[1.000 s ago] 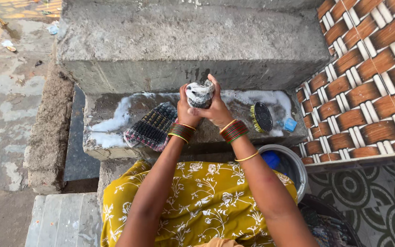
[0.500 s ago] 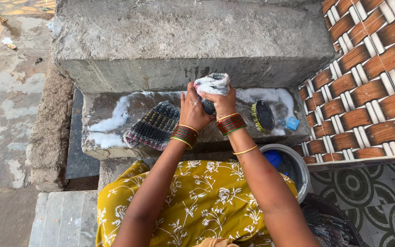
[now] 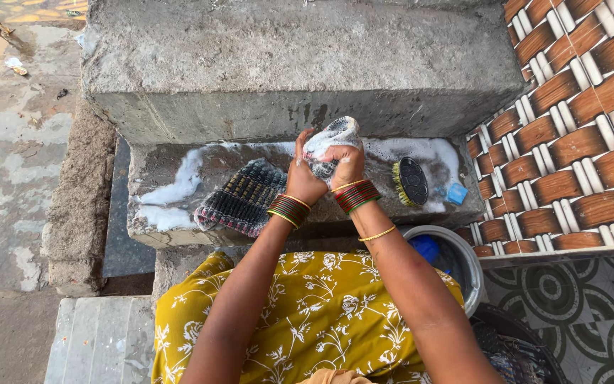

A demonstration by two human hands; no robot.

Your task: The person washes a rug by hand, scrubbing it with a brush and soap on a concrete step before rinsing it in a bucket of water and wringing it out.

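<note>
Soapy cloth (image 3: pixel 332 139) is clenched between left hand (image 3: pixel 303 174) and right hand (image 3: pixel 347 163) (both closed), bunched upward above them.

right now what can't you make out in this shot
Head view only:
- Soapy cloth: most of it is bunched inside the left hand and right hand, so its shape is hidden.
- Bucket: the right forearm covers its near side, so its contents are unclear.
- Blue block beside the brush: too small to identify.
- Dark basin: cut off by the bottom edge.

Outdoor washing spot: soapy stone step (image 3: pixel 172 192), scrub brush (image 3: pixel 411 181), bucket (image 3: pixel 463 259).
</note>
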